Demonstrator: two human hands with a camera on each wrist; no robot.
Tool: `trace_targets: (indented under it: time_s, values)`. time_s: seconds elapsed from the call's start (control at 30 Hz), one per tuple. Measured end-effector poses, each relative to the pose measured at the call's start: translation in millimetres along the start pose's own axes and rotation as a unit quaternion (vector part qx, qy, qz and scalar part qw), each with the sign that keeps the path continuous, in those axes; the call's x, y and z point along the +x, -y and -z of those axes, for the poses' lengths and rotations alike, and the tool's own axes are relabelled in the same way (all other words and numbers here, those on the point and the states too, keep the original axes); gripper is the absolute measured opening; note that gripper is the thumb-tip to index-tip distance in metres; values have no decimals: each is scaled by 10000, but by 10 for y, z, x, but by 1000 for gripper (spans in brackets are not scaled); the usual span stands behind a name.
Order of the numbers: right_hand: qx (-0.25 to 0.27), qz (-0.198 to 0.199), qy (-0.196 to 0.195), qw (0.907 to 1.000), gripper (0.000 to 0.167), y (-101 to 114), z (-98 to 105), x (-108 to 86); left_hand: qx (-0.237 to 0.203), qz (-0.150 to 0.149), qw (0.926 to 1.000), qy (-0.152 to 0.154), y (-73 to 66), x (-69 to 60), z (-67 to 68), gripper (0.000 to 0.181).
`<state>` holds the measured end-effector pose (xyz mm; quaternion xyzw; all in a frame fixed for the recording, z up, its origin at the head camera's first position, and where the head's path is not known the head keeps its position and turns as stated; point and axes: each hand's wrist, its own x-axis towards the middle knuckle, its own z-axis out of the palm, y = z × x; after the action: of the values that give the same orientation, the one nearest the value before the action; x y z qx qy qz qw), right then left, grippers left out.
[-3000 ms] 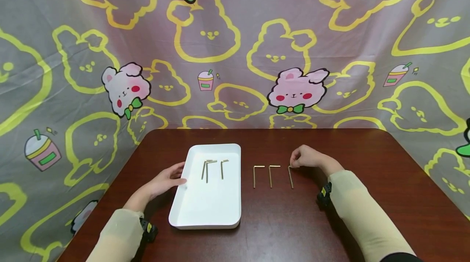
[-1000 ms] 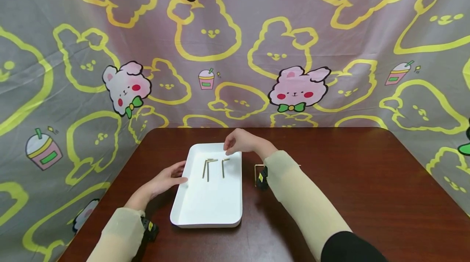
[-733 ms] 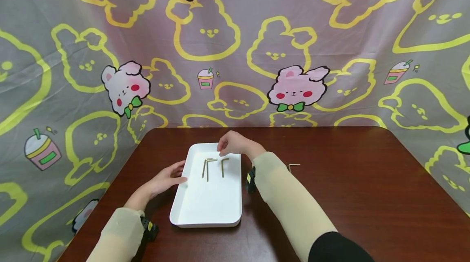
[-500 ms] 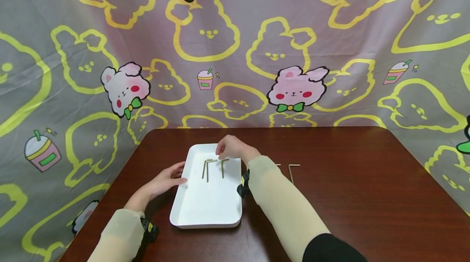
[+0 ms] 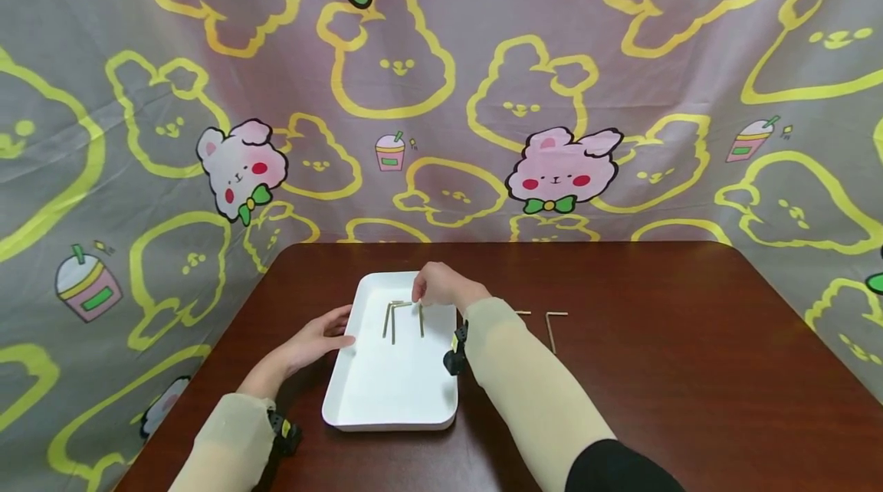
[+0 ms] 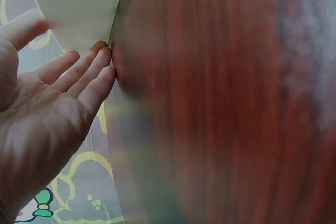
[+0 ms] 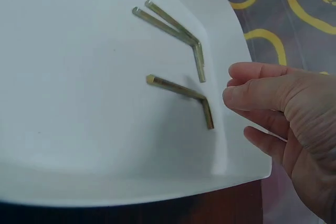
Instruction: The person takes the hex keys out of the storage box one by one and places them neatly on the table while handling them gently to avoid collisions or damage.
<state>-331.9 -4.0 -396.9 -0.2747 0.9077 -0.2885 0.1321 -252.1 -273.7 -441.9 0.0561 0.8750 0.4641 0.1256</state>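
Note:
A white tray (image 5: pixel 389 392) bears several L-shaped brass-coloured hex keys. Two of these hex keys (image 7: pixel 165 22) lie side by side, and a single hex key (image 7: pixel 176 87) lies to their right in the head view. My right hand (image 5: pixel 444 285) hovers over the tray's far right corner, thumb and fingertips close to the single key's short arm. In the right wrist view a small gap shows between those fingertips and the key. My left hand (image 5: pixel 313 342) rests against the tray's left side, thumb at the rim, fingers extended along the outer wall (image 6: pixel 86 19).
On the brown table (image 5: pixel 655 369), right of the tray, lies a hex key (image 5: pixel 550 332). Part of another hex key (image 5: pixel 524 313) shows past my right sleeve (image 5: pixel 531 377), which hides what lies beneath. A patterned cloth (image 5: pixel 455 93) hangs behind the table.
My right hand has left the rightmost hex key on the table and moved left over the tray, then lowered towards the single key. The left hand and tray have stayed put.

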Motion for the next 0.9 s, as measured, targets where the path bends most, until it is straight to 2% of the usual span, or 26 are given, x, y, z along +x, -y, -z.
trace_targets:
  time_s: [0.1, 0.3, 0.4, 0.53, 0.9]
  values:
    - [44, 61, 19, 10000, 15, -29, -46, 0, 1, -3, 10000, -7, 8, 0, -14, 69]
    - [47, -189, -2, 9998, 23, -87, -124, 24, 11, -36, 10000, -31, 7, 2, -35, 69]
    - [-59, -147, -91, 9998, 28, -123, -158, 43, -11, -37, 10000, -37, -1, 1, -39, 69]
    - [-176, 9, -237, 9996, 29, -147, -184, 59, -48, -52, 10000, -14, -4, 4, -39, 69]
    - [-596, -2, -426, 9973, 27, -163, -254, 114, -77, -2, 10000, -14, -18, -15, -7, 69]
